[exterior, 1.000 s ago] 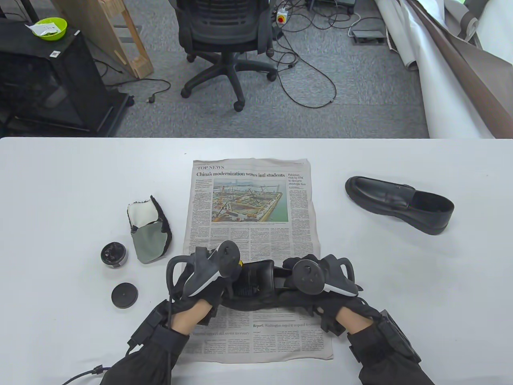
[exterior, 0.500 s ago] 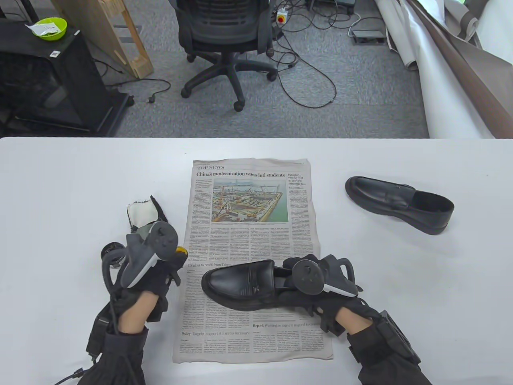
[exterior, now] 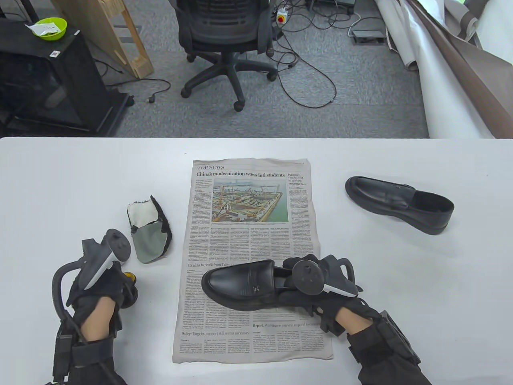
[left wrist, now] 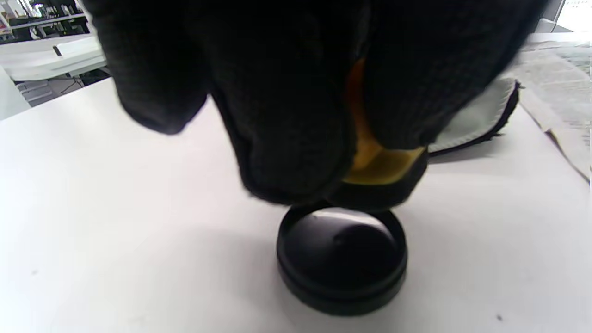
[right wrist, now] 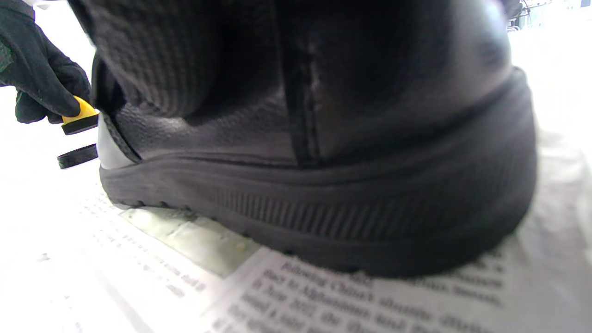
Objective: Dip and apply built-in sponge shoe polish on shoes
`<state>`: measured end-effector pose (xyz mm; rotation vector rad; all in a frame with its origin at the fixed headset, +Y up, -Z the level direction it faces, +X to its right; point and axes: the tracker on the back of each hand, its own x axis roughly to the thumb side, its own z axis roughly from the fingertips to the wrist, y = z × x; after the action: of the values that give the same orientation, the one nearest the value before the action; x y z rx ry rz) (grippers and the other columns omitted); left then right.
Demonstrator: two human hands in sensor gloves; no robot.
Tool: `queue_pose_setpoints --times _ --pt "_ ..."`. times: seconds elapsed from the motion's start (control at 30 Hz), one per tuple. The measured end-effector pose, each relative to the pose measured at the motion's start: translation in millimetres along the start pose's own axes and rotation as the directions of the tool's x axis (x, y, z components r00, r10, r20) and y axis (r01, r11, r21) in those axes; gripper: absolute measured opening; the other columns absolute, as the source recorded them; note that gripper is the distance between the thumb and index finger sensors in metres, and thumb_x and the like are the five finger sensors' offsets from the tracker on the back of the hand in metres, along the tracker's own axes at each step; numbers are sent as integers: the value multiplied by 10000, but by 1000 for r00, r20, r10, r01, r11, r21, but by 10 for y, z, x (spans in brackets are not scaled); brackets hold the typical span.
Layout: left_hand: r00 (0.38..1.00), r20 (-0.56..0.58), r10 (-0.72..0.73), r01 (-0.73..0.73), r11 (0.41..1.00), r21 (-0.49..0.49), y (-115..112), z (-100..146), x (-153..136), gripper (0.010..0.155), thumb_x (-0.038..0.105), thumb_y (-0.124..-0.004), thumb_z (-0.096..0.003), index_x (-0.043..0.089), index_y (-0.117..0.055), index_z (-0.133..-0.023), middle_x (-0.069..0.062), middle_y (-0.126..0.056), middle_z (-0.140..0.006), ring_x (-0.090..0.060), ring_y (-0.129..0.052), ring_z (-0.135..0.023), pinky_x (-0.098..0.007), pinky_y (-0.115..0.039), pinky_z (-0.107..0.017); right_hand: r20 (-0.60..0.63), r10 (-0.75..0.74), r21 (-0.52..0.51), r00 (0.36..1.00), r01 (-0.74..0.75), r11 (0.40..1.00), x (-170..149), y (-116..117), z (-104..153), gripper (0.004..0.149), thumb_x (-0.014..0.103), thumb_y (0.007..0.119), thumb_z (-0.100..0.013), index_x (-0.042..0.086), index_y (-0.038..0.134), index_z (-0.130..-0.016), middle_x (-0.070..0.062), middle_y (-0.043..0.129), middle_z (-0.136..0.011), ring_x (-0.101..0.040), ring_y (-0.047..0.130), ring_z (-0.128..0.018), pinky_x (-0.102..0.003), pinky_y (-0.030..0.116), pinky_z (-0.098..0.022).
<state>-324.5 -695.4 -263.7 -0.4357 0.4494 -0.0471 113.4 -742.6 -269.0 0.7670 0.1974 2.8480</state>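
A black loafer lies on the newspaper, toe to the left. My right hand grips its heel; the right wrist view shows the heel close up. My left hand pinches a yellow-backed sponge applicator left of the newspaper. In the left wrist view the sponge hangs just above a low round black lid. It also shows in the right wrist view, above the flat lid. The open polish tin is hidden behind my left hand's tracker.
A second black loafer lies on the table at the right. A grey and white polishing mitt lies between my left hand and the newspaper. An office chair and cables are on the floor beyond the table's far edge.
My left hand left the shoe and carried the sponge left past the mitt, then toward me, over the lid. My right hand and the shoe have not moved.
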Motion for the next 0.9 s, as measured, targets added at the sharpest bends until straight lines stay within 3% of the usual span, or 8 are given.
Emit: queue_pose_setpoints --times 0.5,0.9 --pt "999 -31 -40 36 994 -106 -156 -143 -75 515 406 -1028 -354 190 -898 -803 -76 -1082 -677 -78 -1137 -380 -428 -902 -518 -1 4 -2 1000 -4 1000 3 0 8 439 593 821 -316 307 969 -615 49 627 -988 -310 749 -847 -536 662 -692" --pt "998 -29 -51 47 993 -113 -191 -162 -21 530 425 -1026 -351 189 -895 -807 -70 -1081 -681 -71 -1134 -379 -420 -904 -513 -2 5 -3 1000 -5 1000 5 3 11 438 593 821 -316 308 969 -614 49 627 -988 -309 748 -848 -536 661 -692"
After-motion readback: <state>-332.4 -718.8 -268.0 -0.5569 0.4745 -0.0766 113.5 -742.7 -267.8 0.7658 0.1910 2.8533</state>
